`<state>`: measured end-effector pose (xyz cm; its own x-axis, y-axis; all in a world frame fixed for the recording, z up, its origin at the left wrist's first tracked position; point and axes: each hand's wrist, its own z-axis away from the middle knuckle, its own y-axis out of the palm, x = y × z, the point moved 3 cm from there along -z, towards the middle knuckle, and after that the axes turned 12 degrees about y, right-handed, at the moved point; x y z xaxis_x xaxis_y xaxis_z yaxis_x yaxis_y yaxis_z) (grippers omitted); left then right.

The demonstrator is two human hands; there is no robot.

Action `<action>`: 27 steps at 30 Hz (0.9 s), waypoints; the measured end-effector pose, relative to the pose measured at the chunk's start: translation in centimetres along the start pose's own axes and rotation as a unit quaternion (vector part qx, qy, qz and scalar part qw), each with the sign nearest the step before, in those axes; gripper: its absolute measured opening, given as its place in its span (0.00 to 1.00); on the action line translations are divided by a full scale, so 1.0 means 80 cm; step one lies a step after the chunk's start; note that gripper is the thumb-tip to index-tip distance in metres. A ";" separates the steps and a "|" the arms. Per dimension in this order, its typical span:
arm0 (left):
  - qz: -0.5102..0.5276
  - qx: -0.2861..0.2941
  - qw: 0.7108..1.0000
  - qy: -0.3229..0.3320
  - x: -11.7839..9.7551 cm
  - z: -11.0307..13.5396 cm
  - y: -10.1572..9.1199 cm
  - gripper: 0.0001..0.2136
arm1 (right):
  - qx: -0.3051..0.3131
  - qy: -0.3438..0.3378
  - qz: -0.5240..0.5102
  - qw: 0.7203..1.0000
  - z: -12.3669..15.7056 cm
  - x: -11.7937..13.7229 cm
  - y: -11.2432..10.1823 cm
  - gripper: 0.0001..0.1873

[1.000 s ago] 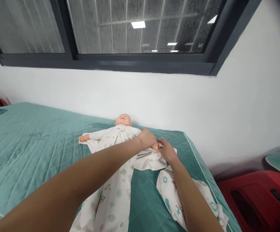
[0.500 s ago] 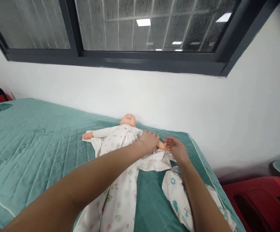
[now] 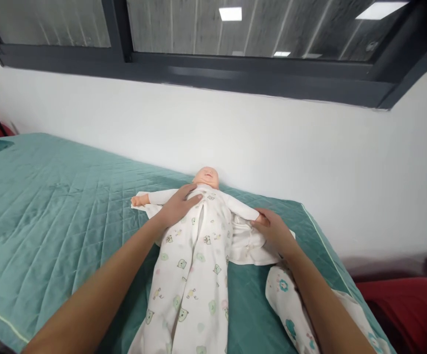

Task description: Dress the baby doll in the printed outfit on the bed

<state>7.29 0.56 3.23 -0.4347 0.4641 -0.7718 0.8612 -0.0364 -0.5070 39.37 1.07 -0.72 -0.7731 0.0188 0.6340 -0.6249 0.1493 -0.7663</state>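
Left fingers [image 3: 194,198] on doll [image 3: 213,209], right fingers [image 3: 268,213] around wrist [image 3: 260,218]

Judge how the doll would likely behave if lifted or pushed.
The doll seems unlikely to roll, lying on its back with its arms spread. Its bare head looks smooth, so it may be slippery to grip. The printed garment would probably hang limp, since its fabric lies in soft folds.

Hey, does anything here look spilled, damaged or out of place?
Nothing looks spilled or damaged. The flowered cloth looks a bit untidy: it lies rumpled near the green cover's right edge, while the dressed doll lies on its back.
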 end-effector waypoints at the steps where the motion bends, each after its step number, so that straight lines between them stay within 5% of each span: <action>1: 0.022 -0.005 1.000 -0.005 0.005 0.003 0.001 0.24 | -0.006 0.001 0.017 1.000 -0.001 0.000 -0.001 0.21; 9: 0.075 -0.022 0.997 0.000 0.029 0.006 0.001 0.27 | -0.128 -0.078 0.079 0.986 -0.006 -0.011 -0.016 0.19; 17: 0.076 0.005 0.997 0.006 0.029 0.008 -0.004 0.28 | -0.095 -0.017 0.151 0.984 -0.009 -0.027 -0.004 0.27; 23: 0.065 -0.002 0.998 0.013 0.029 0.008 -0.004 0.27 | -0.140 -0.142 0.131 0.971 0.023 0.034 -0.004 0.21; 27: 0.077 -0.025 0.996 0.045 0.018 0.008 -0.006 0.19 | -0.079 -0.136 -0.024 0.987 0.061 0.096 0.029 0.22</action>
<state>6.10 0.71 2.08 -0.2729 0.5339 -0.8003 0.9290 -0.0699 -0.3635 31.44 -3.23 1.90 -0.7568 -0.2556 0.6016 -0.6536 0.2959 -0.6966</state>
